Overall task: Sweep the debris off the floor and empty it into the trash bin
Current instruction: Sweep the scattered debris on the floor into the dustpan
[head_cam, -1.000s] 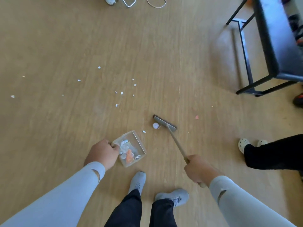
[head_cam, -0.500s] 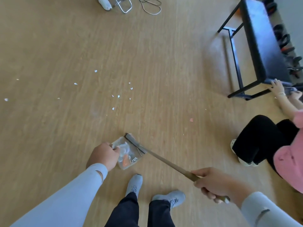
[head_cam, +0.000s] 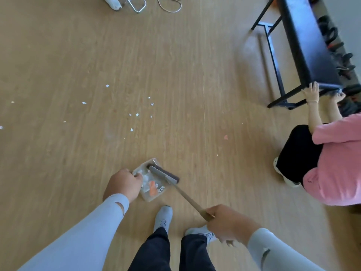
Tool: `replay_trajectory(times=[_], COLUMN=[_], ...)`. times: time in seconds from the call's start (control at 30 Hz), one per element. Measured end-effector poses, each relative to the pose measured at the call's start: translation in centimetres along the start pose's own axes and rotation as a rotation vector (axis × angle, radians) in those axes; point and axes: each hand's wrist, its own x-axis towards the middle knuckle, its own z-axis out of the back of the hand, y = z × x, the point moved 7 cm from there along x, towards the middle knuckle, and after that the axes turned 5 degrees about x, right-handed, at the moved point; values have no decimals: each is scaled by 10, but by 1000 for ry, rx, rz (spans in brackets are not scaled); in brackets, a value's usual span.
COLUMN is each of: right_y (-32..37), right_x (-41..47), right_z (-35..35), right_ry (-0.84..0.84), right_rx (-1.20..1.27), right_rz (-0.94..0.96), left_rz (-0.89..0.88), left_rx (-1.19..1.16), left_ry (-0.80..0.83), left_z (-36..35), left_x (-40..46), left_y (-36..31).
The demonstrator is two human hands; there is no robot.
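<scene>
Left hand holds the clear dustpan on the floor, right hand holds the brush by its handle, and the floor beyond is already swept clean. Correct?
Not quite. The head view shows white scraps and a pink scrap on the floor. The left hand holds the dustpan; the right hand holds the brush.

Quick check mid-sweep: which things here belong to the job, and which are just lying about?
Job: brush in right hand; clear dustpan in left hand; white scraps; pink scrap.
Lying about: black bench, cable, crouching person.

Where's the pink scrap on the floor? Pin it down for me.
In the head view the pink scrap lies on bare floor right of centre, between the brush head and the crouching person.
</scene>
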Motion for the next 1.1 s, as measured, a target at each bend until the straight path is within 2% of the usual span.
replay_trajectory(times=[0.1,0.23,0.3,0.43,0.53,0.6,0.77,0.87,1.1], right_y=[-31,-55,-52,-23,5,11,-14,-44,-97], right_x=[-24,-42,-32,5,21,20,-10,-37,-58], right_z=[30,48,47,32,5,-6,19,43,96], right_ry=[59,24,-45,-166,-111,-32,79,29,-252], right_rx=[280,436,419,211,84,115,610,712,643], right_rz=[-13,-14,-13,-15,-21,-29,-88,-77,6], left_rz=[2,10,20,37,35,35,17,-6,-122], left_rx=[10,28,21,8,15,31,38,34,82], left_ry=[9,16,22,16,1,7,48,45,55], left_z=[0,-1,-1,-1,0,1,4,14,31], left_x=[-1,-2,-3,-4,-4,-5,-10,-21,-46], left_y=[2,3,3,2,1,0,6,4,-70])
